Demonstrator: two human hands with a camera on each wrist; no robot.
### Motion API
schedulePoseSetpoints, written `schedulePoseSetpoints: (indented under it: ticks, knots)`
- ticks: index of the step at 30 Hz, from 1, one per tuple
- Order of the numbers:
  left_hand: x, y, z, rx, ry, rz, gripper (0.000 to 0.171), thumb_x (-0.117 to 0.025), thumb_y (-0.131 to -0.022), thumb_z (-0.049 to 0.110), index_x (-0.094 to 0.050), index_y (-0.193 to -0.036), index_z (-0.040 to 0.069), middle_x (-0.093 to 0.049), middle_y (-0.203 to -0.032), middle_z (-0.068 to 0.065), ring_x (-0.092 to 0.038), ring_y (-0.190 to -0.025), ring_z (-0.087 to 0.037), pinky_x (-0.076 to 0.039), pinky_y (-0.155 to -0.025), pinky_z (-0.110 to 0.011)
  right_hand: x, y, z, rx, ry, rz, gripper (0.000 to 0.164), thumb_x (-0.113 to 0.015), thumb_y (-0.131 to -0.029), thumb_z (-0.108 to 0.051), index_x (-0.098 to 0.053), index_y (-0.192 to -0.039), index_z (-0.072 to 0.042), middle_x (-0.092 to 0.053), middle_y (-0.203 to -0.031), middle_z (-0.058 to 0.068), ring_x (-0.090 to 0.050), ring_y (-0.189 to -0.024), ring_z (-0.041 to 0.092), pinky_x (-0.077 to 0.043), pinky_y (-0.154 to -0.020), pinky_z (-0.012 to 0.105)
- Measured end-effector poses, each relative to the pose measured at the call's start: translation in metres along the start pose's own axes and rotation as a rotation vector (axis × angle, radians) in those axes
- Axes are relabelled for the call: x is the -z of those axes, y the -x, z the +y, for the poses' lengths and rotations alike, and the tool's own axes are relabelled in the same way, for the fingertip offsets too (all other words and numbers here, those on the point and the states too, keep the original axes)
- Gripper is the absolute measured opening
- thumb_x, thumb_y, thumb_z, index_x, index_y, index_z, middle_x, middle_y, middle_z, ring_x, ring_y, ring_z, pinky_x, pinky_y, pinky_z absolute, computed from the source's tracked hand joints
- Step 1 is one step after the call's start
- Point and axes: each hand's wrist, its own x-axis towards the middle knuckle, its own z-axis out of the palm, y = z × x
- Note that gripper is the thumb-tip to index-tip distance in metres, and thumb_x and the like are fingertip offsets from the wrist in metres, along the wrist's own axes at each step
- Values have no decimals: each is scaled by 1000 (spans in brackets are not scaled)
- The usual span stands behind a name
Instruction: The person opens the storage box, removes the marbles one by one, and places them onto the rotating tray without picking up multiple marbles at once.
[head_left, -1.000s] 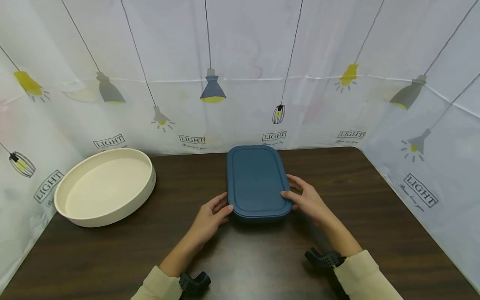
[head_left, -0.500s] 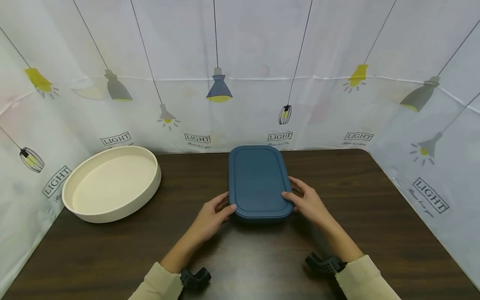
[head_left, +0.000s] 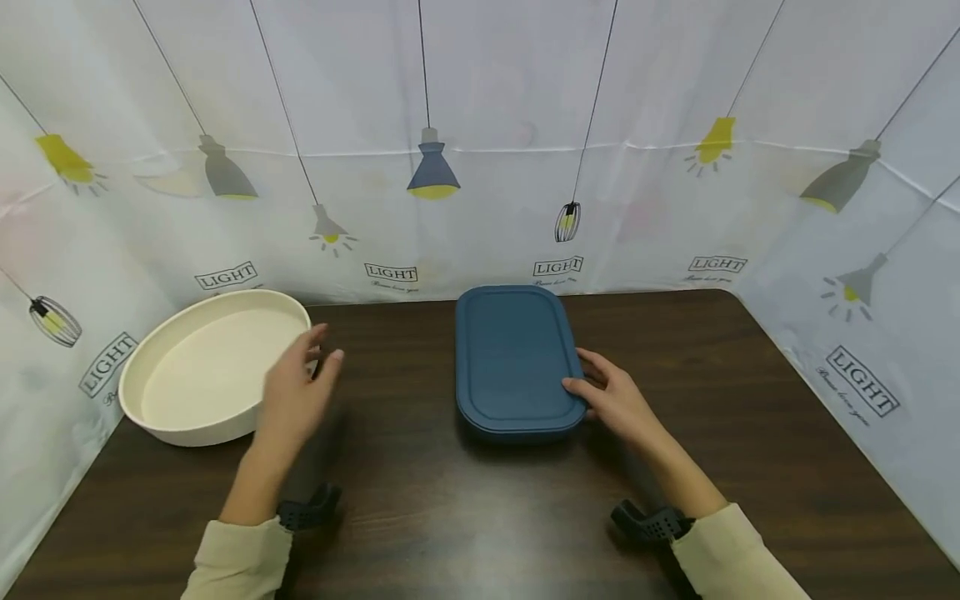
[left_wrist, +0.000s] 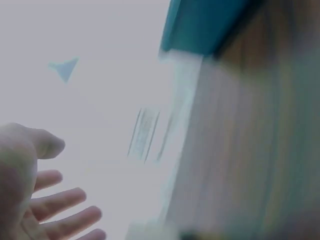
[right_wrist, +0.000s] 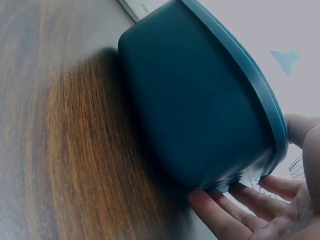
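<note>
A blue rectangular food container (head_left: 517,362) with its lid on stands near the middle of the table's far side. My right hand (head_left: 617,404) grips its near right corner, thumb on the lid's edge and fingers along the side wall, as the right wrist view of the container (right_wrist: 195,100) shows. My left hand (head_left: 294,398) is in the air away from the container, in front of the right side of a round cream tray (head_left: 202,425). In the left wrist view the left hand (left_wrist: 45,195) has loosely spread fingers and holds nothing.
The dark wooden table (head_left: 420,517) ends at a white curtain (head_left: 495,75) printed with lamps, which hangs behind and along the sides. A black strap camera (head_left: 651,523) sits on the right wrist, another strap camera (head_left: 309,507) on the left.
My left hand has let go of the container's left side and moved left to the cream tray. My right hand keeps its grip, and the container stays where it was.
</note>
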Motion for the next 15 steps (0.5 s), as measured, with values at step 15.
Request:
schedulePoseSetpoints:
  ticks: [15]
  knots:
    - [101,2,-93,584,-22,434,69,-47,-97,31,-28,-160,8,-23,-164,-20,-18,-150,-39,-19,-122,-54,-2,0,0,52,184,134,64,-62,-99,-40,-47,-149,-3,-60,-141,23,-62,-126,37,-59,-75,29]
